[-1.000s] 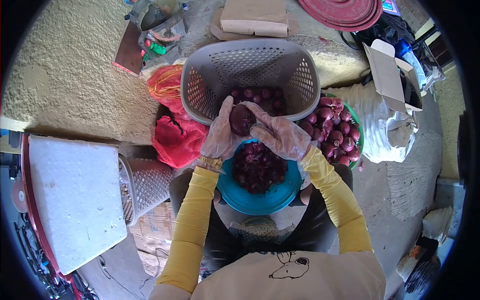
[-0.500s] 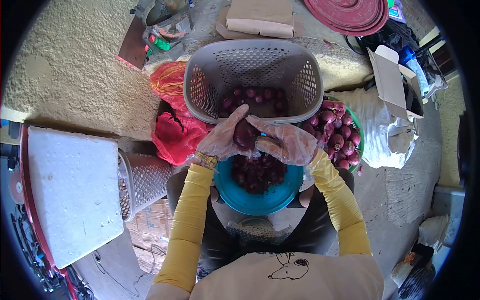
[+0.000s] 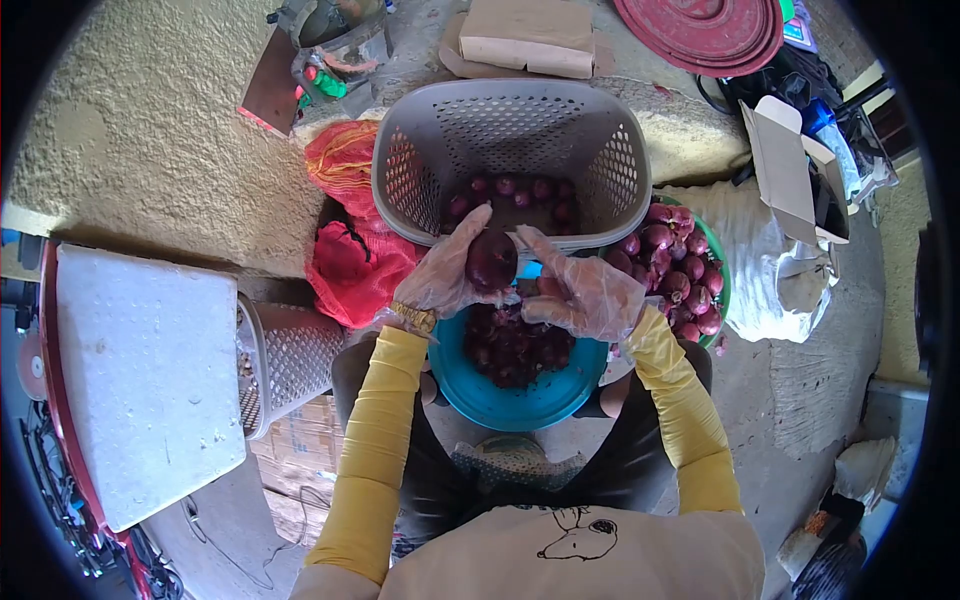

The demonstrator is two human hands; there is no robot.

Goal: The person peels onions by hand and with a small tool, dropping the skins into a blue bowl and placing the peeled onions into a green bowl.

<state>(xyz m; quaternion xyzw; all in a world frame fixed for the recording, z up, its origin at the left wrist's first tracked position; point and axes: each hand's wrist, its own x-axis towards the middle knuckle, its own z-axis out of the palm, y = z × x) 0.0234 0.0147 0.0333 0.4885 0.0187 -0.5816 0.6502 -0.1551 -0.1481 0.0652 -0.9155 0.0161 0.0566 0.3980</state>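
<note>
My left hand (image 3: 446, 268), in a clear plastic glove, grips a dark red onion (image 3: 491, 262) above a blue basin (image 3: 462, 395). Close by on the right is my gloved right hand (image 3: 590, 290), its fingers bent toward the onion. A small light-blue piece (image 3: 530, 270) shows at those fingers; what it belongs to is hidden. Dark red onion skins (image 3: 515, 350) lie in the basin. Behind the hands stands a grey perforated basket (image 3: 510, 110) with several red onions (image 3: 505, 187) at its bottom.
A green-rimmed basin (image 3: 722, 262) heaped with red onions (image 3: 676, 285) sits at the right. Left are a red mesh sack (image 3: 350, 260), a white foam board (image 3: 150, 380) and another perforated basket (image 3: 295, 355). A cardboard box (image 3: 780, 165) and a red lid (image 3: 705, 30) lie farther back.
My right hand has drawn slightly right, away from the onion, and its fingers have spread a little. My left hand still holds the onion, more of which now shows.
</note>
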